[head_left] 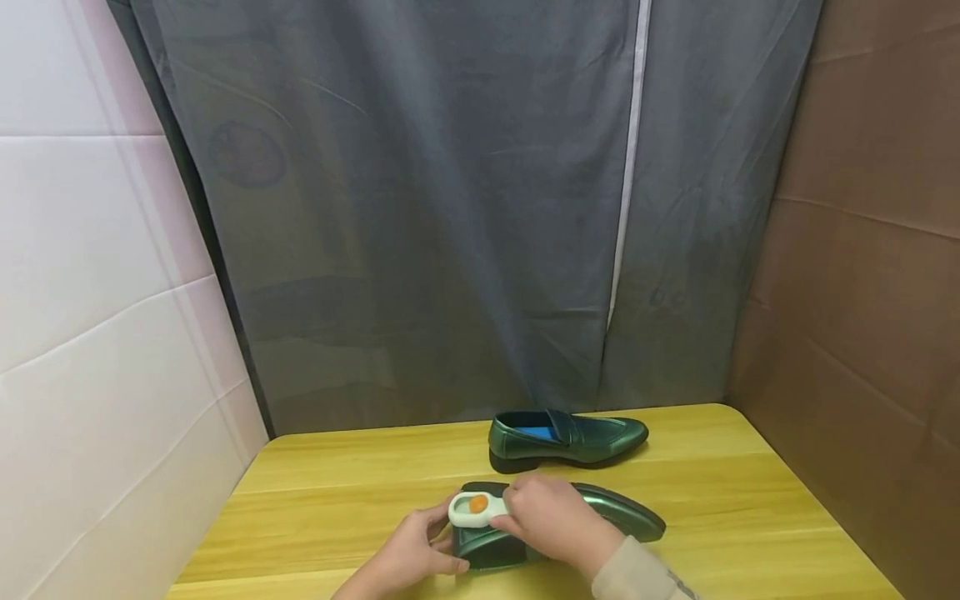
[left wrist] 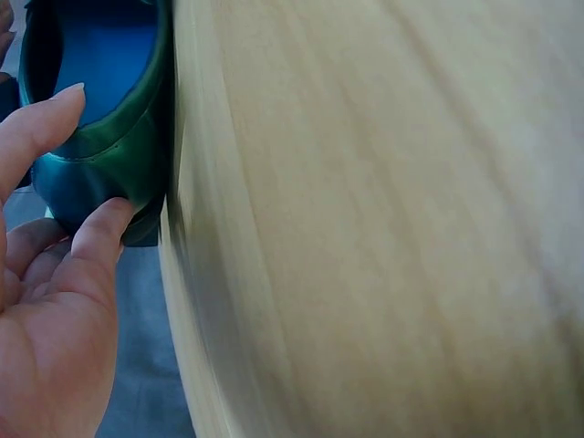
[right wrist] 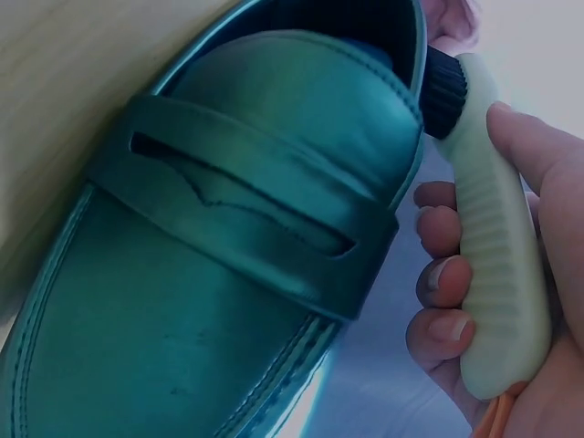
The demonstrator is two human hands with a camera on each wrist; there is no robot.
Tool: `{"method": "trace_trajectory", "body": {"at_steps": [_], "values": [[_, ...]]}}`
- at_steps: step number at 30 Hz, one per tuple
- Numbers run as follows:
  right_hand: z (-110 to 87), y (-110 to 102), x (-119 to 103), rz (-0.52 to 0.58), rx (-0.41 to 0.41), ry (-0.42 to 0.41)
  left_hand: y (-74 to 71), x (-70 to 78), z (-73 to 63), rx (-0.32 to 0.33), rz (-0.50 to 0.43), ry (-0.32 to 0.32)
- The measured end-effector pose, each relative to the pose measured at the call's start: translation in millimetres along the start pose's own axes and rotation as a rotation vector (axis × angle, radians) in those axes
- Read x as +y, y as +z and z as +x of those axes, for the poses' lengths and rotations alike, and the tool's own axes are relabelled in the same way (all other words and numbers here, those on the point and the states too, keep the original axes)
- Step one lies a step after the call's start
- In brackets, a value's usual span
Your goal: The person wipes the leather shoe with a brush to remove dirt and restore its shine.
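A glossy dark green loafer lies on the table's near part, toe to the right. It looks tipped on its side, its opening toward me. At the heel, my left hand holds it, thumb by the rim and fingers against the back. My right hand grips a pale green brush-like tool with an orange button and an orange cord at its handle end. Its black ridged head meets the shoe's side near the opening; the contact itself is partly hidden.
A matching green loafer with a blue insole stands upright farther back, toe to the right. The yellow wood-grain table ends at a grey curtain. A white panel is at left, a brown one at right.
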State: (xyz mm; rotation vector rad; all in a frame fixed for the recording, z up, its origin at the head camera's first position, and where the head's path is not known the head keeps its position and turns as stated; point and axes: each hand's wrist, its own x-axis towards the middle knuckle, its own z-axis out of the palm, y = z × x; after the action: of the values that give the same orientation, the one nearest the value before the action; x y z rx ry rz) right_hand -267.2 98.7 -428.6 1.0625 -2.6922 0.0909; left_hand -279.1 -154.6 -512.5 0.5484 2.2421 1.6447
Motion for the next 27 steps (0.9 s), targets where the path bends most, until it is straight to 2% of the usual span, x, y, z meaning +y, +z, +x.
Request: {"method": "trace_trajectory", "body": {"at_steps": [6,13,21,27], "values": [[-1.8,0,-4,-0.049,0.024,-0.017,-0.8,1.2,-1.6,0.004,0.026,0.018],[-5.5,2,4,-0.020,-0.015,0.034,0.2,0.7,-1.7,0.007,-0.004,0.011],[-22.7,-8,19,0.049,-0.014,0.079,1.2,1.9,-0.6,0.003,-0.026,-0.019],[-38.9,-14,37,0.068,0.041,0.077,0.1,2.1,-0.4,-0.008,-0.053,-0.014]]}}
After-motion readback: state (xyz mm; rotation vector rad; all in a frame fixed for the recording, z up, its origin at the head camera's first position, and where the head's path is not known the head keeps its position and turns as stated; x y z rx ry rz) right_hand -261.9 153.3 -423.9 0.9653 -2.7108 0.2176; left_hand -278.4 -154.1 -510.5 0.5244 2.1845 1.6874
